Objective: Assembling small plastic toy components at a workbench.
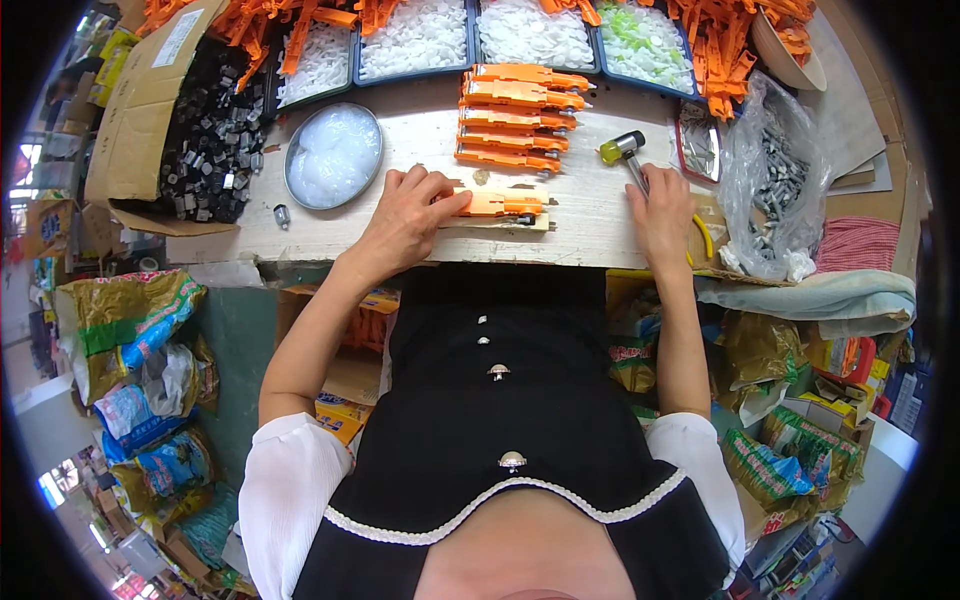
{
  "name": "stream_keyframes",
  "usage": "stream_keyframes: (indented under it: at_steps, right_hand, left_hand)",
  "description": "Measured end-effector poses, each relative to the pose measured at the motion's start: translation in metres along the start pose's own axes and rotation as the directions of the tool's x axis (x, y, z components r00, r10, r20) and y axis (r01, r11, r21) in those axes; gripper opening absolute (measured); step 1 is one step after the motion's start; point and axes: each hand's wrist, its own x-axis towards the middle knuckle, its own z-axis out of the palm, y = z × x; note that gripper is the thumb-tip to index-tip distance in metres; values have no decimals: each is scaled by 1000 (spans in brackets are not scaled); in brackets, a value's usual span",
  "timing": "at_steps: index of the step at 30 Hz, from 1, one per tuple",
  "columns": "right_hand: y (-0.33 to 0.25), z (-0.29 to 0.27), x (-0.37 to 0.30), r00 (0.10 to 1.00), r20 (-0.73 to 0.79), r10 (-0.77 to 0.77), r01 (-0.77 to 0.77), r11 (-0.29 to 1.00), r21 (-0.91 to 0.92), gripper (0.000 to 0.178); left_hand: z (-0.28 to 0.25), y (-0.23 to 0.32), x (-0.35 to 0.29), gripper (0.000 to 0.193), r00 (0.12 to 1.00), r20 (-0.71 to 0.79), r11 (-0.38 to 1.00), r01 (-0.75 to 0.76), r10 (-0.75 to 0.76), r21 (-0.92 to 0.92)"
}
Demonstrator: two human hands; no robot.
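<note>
My left hand is closed on the near end of an orange plastic housing, which lies flat on a pale block at the table's front edge. A dark piece with metal shows along the housing's right end. In my right hand is the handle of a small hammer. Its head, yellow-green on one side and black on the other, points away from me, close to the tabletop. Beyond the left hand's work, several similar orange housings lie in a stacked row.
A round dish of translucent jelly-like stuff sits left, beside a carton of small metal parts. Trays of white pieces line the back. Right are yellow-handled pliers, a clear bag of metal parts and a red-edged box.
</note>
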Motion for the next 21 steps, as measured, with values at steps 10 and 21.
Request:
stream_keyframes:
  at_steps: [10, 21]
  right_hand:
    - [-16, -20, -3, 983, 182, 8, -105, 841, 530, 14]
    - [-85, -46, -1, 867, 393, -307, 179, 927, 329, 20]
  left_hand:
    - [-2, 8, 4, 62, 994, 106, 983, -52, 33, 176]
    - [-3, 9, 7, 60, 982, 180, 961, -96, 49, 260]
